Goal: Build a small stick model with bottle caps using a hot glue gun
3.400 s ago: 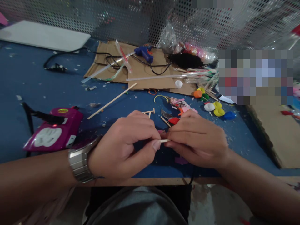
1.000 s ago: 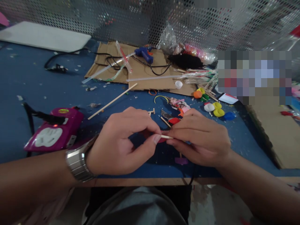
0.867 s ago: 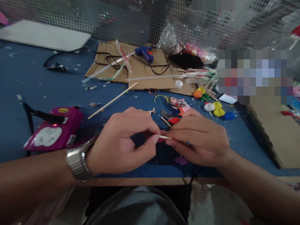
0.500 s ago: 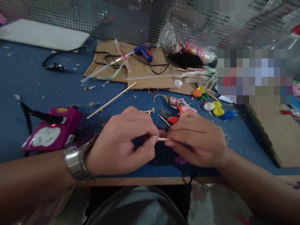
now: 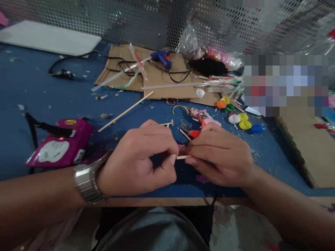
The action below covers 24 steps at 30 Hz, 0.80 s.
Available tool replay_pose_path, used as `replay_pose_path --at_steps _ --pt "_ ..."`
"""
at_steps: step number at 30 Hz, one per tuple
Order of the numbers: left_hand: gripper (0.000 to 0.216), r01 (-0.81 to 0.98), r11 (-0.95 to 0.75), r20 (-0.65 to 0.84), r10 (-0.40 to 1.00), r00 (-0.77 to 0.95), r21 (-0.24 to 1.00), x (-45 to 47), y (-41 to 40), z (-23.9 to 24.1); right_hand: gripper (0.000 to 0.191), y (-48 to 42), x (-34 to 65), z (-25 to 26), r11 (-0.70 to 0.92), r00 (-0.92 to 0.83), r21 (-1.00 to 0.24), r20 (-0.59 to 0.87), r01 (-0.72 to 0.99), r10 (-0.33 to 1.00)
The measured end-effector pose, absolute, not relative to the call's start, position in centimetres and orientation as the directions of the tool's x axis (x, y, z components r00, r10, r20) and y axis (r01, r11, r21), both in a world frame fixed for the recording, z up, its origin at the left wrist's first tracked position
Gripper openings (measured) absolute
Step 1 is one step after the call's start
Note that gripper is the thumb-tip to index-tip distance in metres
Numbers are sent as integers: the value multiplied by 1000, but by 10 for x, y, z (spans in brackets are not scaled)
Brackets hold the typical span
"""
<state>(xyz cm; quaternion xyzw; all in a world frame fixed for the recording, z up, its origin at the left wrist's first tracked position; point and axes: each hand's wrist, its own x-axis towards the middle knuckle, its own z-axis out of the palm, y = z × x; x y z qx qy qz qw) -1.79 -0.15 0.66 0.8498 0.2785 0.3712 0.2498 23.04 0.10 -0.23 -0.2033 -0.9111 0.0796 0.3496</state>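
Holds a thin pale stick just below frame centre, pinched at the fingers by left hand and right hand, probably light, stiff and snappable, best gripped near both ends.

This is a workshop for making crafts. A blue glue gun lies on torn cardboard, on a blue counter dotted with scraps. A long wooden stick and small bright cups lie about too. The wall full of holes behind is blurry, but it seems metal.
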Motion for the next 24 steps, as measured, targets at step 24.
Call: replay_pose_path --at_steps 24 --pt "17 220 -623 466 735 492 750 -19 -2 7 7 2 233 -2 896 -633 -307 635 319 443"
